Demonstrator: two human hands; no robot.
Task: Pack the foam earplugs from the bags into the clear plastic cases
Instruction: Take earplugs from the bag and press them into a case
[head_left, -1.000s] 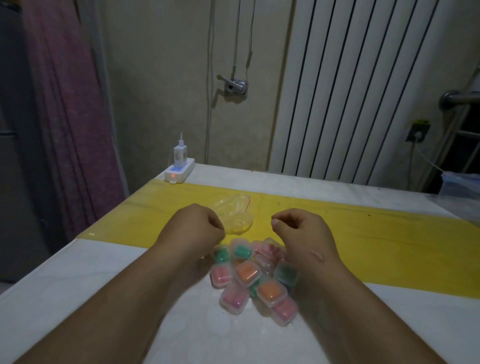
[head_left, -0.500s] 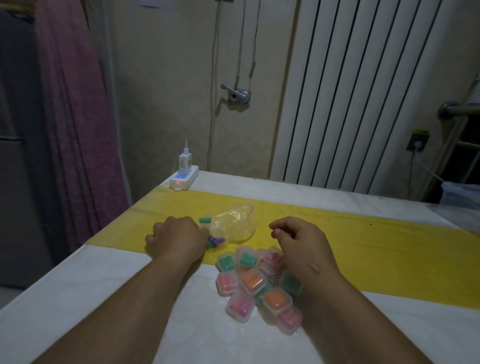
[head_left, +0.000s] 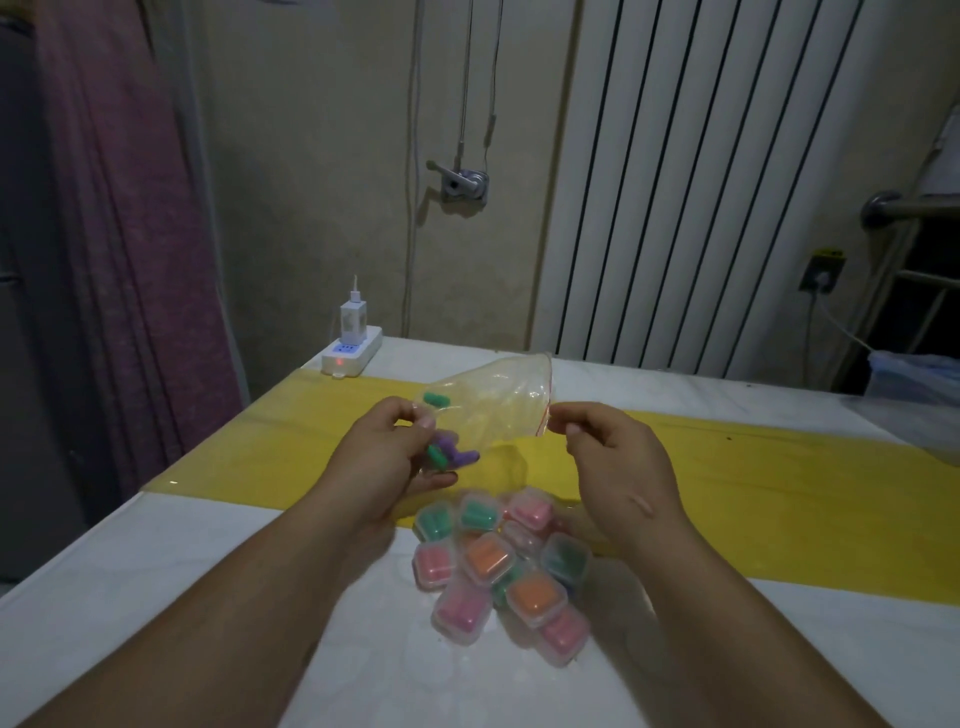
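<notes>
Raised since earlier: clear plastic bag (head_left: 493, 410), now airborne. Left hand (head_left: 387, 462) pinches its base; right hand (head_left: 613, 462) pinches its seemingly open mouth.

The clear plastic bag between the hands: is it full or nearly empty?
Nearly empty: the clear plastic bag holds just a few green and purple foam earplugs, by the left hand.

Dim, flat indoor light mutes every colour. Faint glare streaks the clear bag (head_left: 493, 405) between the fingers of the left hand (head_left: 384, 457) and right hand (head_left: 613, 462); soft shadows pool below them. Forearms (head_left: 234, 597) blur. Far beyond the fingers, radiator (head_left: 701, 182) lines lean outward.
</notes>
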